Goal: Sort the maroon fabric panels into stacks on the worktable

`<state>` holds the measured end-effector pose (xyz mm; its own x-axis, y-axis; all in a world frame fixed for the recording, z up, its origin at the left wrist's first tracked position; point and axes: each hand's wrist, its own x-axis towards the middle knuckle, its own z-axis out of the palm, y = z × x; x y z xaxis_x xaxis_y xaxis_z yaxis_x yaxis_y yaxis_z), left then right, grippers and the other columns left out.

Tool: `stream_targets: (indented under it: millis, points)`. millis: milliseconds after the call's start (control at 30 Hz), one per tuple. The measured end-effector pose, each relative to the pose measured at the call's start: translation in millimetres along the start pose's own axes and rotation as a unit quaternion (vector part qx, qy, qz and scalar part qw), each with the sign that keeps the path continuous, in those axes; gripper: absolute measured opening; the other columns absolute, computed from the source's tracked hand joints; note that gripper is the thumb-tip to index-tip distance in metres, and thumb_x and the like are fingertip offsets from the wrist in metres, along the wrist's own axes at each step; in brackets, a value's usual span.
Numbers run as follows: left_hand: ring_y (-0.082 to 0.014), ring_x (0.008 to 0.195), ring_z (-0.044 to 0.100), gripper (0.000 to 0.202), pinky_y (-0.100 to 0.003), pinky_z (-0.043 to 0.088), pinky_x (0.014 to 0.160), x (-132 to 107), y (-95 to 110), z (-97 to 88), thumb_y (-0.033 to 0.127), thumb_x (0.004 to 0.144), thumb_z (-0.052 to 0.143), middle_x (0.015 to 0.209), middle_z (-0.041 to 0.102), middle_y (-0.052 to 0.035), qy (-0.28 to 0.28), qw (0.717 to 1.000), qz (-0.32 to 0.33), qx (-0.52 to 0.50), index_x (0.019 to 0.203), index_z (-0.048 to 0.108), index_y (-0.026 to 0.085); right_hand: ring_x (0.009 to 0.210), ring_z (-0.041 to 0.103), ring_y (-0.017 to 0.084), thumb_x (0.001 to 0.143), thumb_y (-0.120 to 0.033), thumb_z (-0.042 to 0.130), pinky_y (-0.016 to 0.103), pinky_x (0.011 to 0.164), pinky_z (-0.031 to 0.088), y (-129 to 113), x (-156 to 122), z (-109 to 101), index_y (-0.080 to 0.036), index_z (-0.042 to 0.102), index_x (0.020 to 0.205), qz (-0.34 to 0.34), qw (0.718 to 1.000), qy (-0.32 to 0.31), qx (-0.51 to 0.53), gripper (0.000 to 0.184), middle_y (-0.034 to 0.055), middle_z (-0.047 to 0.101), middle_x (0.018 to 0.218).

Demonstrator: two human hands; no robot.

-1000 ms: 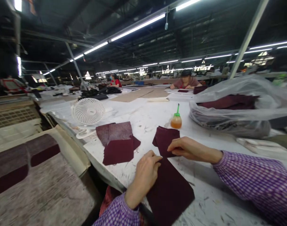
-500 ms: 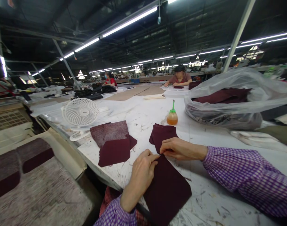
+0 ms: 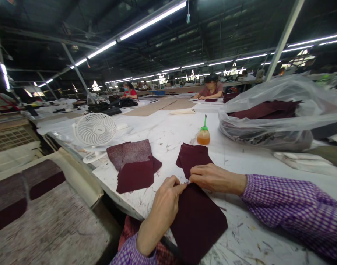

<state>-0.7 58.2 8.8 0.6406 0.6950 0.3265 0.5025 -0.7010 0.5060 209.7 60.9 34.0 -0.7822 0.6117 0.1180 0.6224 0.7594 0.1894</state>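
A flat maroon leather-like piece (image 3: 198, 221) with cut-off corners lies before me, its near end reaching the table's front edge. My left hand (image 3: 166, 202) is closed at its upper left edge, thumb and fingers meeting near the top corner. My right hand (image 3: 209, 177) pinches at that same top corner, its fingertips partly hidden. Just beyond the right hand rests a small stack of maroon pieces (image 3: 193, 154). To the left lies a second stack of maroon pieces (image 3: 136, 176), some showing a speckled, fuzzy back.
A white fan (image 3: 96, 129) stands at the table's left edge. Past the stacks are a squeeze bottle (image 3: 203, 136) of amber liquid and a clear plastic bag (image 3: 267, 129) holding maroon material. A board with maroon pieces (image 3: 60, 217) sits lower left. Two co-workers sit farther back.
Both hands stay at the top corner of the piece, with only slight finger shifts. The view has moved a little; the stacks and bottle keep their places.
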Motion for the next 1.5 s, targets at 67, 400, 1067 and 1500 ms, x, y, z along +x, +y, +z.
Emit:
stream_targets:
  millis: [67,400,1067,1500]
  points:
    - [-0.0162,0.081,0.050,0.033,-0.026,0.043,0.072,-1,0,1.7,0.011,0.090,0.035,0.084,0.053,-0.0038,-0.005,1.000,0.010,0.022,0.094,0.067,0.020,0.074,0.047,0.016,0.094,-0.013,0.036,0.027,0.059,0.038,-3,-4,-2,-0.014,0.057,0.089,-0.023,1.000,0.001,-0.019,0.022,0.0053,0.056,0.085]
    - [-0.0179,0.086,0.047,0.035,-0.030,0.044,0.076,-3,5,4.2,0.008,0.090,0.033,0.089,0.052,-0.0047,-0.004,0.998,0.015,0.058,0.099,0.065,0.021,0.097,0.054,0.017,0.089,-0.003,0.033,0.032,0.082,0.048,-20,-15,-14,-0.014,0.056,0.113,0.085,0.986,0.057,0.130,0.036,0.0105,0.057,0.109]
    - [-0.0144,0.076,0.051,0.028,-0.025,0.042,0.065,-48,-20,-29.0,0.021,0.093,0.041,0.079,0.056,-0.0034,0.061,0.998,-0.006,-0.020,0.084,0.067,0.018,0.082,0.052,0.022,0.074,0.000,0.041,0.037,0.070,0.049,-42,1,-16,-0.023,0.050,0.129,0.053,0.997,-0.047,0.043,0.061,0.0129,0.054,0.101]
    - [-0.0163,0.094,0.053,0.025,-0.030,0.045,0.084,-74,-27,-49.2,0.016,0.093,0.041,0.100,0.062,-0.0048,0.041,0.999,0.012,-0.026,0.098,0.065,0.020,0.063,0.047,0.016,0.087,-0.009,0.042,0.026,0.053,0.032,-57,29,-26,-0.041,0.038,0.134,0.021,0.998,-0.049,-0.027,0.057,0.0068,0.053,0.091]
